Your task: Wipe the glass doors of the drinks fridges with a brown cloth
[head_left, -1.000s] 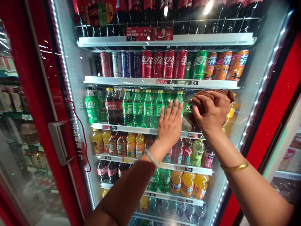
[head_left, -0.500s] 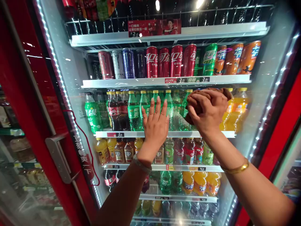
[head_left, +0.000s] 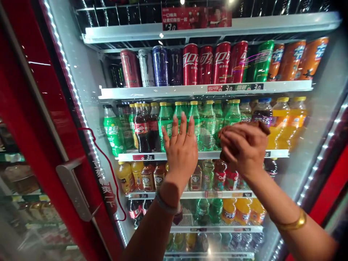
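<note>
My left hand (head_left: 182, 150) is raised, palm forward, with its fingers spread against the glass of a drinks fridge, in front of green bottles (head_left: 164, 121). To its right my right hand (head_left: 243, 148) is closed around a crumpled brown cloth (head_left: 261, 127), also at the glass. Part of the cloth is hidden behind my fingers. Behind the right hand stand more bottles, among them a purple-labelled bottle (head_left: 261, 108) and orange drink bottles (head_left: 298, 121).
A grey door handle (head_left: 74, 192) sits on the red frame (head_left: 51, 145) at the left. A dark red cord (head_left: 114, 174) hangs beside it. Above the hands is a shelf edge (head_left: 190, 91) with cans (head_left: 190, 65); lower shelves hold more bottles.
The view has shifted, so the shelves sit further right and look larger. My right hand and the cloth have moved lower, showing the purple-labelled bottle. My left hand stays spread.
</note>
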A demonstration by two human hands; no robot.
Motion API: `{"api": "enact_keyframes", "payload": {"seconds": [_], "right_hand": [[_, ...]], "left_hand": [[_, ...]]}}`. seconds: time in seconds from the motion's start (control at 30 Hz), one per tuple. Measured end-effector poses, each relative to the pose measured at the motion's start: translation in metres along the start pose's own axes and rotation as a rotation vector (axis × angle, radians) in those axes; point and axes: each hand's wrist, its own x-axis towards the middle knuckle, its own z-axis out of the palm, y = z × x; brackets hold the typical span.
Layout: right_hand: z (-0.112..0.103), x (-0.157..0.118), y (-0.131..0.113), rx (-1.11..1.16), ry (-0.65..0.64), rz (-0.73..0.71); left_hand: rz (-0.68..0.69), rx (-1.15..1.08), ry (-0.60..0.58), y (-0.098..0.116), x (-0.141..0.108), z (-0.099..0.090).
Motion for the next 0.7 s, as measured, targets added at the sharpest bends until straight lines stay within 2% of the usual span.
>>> {"api": "enact_keyframes", "payload": {"seconds": [0.1, 0.17, 0.2, 0.27, 0.37, 0.43, 0.5, 0.57, 0.7], "right_hand": [[0.017, 0.057, -0.011, -0.032, 0.075, 0.139], [0.028, 0.076, -0.03, -0.036, 0.091, 0.15], [0.032, 0.076, -0.041, -0.032, 0.094, 0.136], [0.036, 0.058, -0.063, -0.015, 0.099, 0.083], [0.032, 0.004, -0.087, 0.046, 0.045, -0.008], [0.028, -0.027, -0.093, 0.094, -0.011, -0.043], [0.026, -0.037, -0.093, 0.103, -0.023, -0.048], [0.03, -0.02, -0.092, 0.068, 0.002, -0.012], [0.05, 0.05, -0.101, 0.009, 0.107, 0.104]], "left_hand": [[-0.024, 0.015, 0.058, -0.021, 0.004, -0.009], [-0.033, 0.018, 0.056, -0.033, 0.002, -0.011], [-0.037, 0.025, 0.047, -0.039, -0.001, -0.011], [-0.039, 0.046, 0.029, -0.049, -0.01, -0.012], [-0.016, 0.082, 0.016, -0.061, -0.024, -0.015], [0.003, 0.093, 0.013, -0.067, -0.031, -0.016], [0.021, 0.094, 0.006, -0.071, -0.036, -0.017], [0.029, 0.092, 0.006, -0.073, -0.039, -0.016], [0.019, 0.075, 0.024, -0.074, -0.041, -0.014]]}}
